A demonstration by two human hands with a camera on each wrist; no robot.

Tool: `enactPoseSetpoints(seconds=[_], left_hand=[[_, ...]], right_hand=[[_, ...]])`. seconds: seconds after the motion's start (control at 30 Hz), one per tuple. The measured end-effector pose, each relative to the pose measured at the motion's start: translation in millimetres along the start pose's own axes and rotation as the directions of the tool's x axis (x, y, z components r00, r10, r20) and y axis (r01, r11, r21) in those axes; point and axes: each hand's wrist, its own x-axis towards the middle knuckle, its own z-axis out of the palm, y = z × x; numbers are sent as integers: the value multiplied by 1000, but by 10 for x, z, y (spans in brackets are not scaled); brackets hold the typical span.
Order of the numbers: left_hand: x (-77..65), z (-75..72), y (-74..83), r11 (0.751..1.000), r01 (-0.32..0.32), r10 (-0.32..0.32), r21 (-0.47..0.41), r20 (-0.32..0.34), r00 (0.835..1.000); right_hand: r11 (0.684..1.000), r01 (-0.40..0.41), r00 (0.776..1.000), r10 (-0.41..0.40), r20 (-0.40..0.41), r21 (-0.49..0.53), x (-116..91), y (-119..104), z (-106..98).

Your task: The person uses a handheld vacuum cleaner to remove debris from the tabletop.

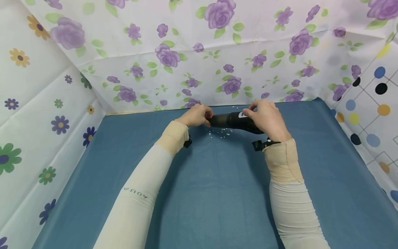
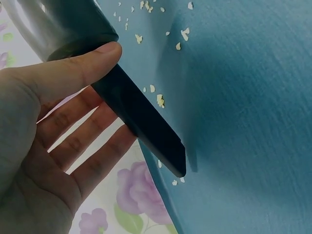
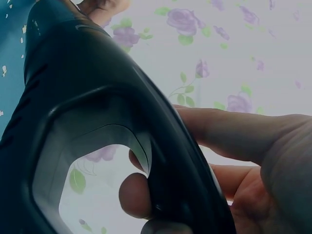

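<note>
A black handheld vacuum cleaner (image 1: 231,121) lies level across the far part of the table, held by both hands. My right hand (image 1: 267,117) grips its looped handle (image 3: 180,161), with fingers curled through the opening in the right wrist view. At the other end, my left hand (image 1: 196,115) pinches the base of the flat, narrow nozzle (image 2: 139,114), thumb on top and fingers behind. The slanted nozzle tip points away from the smoky clear dust cup (image 2: 68,24). Small pale crumbs (image 2: 185,33) are scattered on the blue cloth below and beside the nozzle.
The blue tablecloth (image 1: 217,193) covers the whole surface. Behind it rises a sheet with purple roses (image 1: 168,55). Flower-print sheeting (image 1: 59,124) stands at the left, and dotted sheeting (image 1: 373,114) at the right. Black wrist mounts (image 1: 262,144) sit at the cuffs.
</note>
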Motion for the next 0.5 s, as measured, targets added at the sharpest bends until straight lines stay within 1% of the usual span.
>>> enactPoseSetpoints(seconds=[0.17,0.33,0.5], left_hand=[[-4,-39,15,1000,3,-3,4,-4,1000],[-12,-66,-4,1000,26,-26,13,-19,999],[-22,-79,-12,998,59,-58,16,-58,997]], right_hand=[[1000,8,1000,-8,-10,12,8,12,-1],[999,19,999,-18,-33,26,18,-2,34],[999,20,997,-16,-73,46,28,-23,79]])
